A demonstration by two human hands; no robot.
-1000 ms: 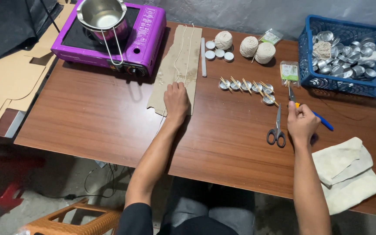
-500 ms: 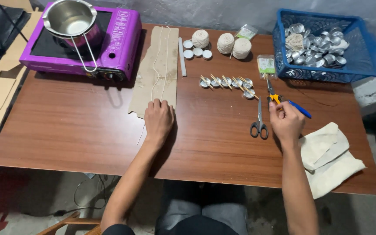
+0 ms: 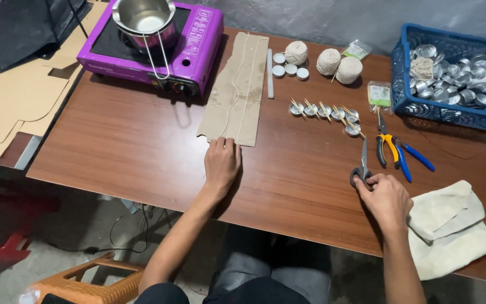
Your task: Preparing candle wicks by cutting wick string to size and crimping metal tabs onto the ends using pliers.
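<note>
1. Two hands on a brown table (image 3: 113,146), well apart.
2. Left hand (image 3: 222,162): palm down, fingers loosely curled, at the near edge of a cardboard strip (image 3: 237,90), fingertips touching its lower end; pinching a thin string, or only resting on it — cannot tell.
3. Two strings (image 3: 242,67) lying lengthwise along the strip.
4. Right hand (image 3: 386,197): fingers closing around the grey handles of scissors (image 3: 362,163), blades flat on the table, pointing away from the body.
5. Just right of the scissors: pliers (image 3: 392,147) with one yellow and one blue handle, lying free, untouched.
6. Beyond the scissors' tip: row of small metal cups (image 3: 324,111), each with wooden sticks across the top.
7. Farther back: three white discs (image 3: 289,66), three balls of twine (image 3: 327,59), a white stick (image 3: 269,73) beside the strip.
8. Back left: purple stove (image 3: 189,39) carrying a steel pot (image 3: 142,19).
9. Back right: blue basket (image 3: 406,73) holding many empty metal cups.
10. Near right, beside the right wrist: folded pale cloth (image 3: 451,225).
11. Far left, off the table: flat cardboard sheets (image 3: 12,101).
</note>
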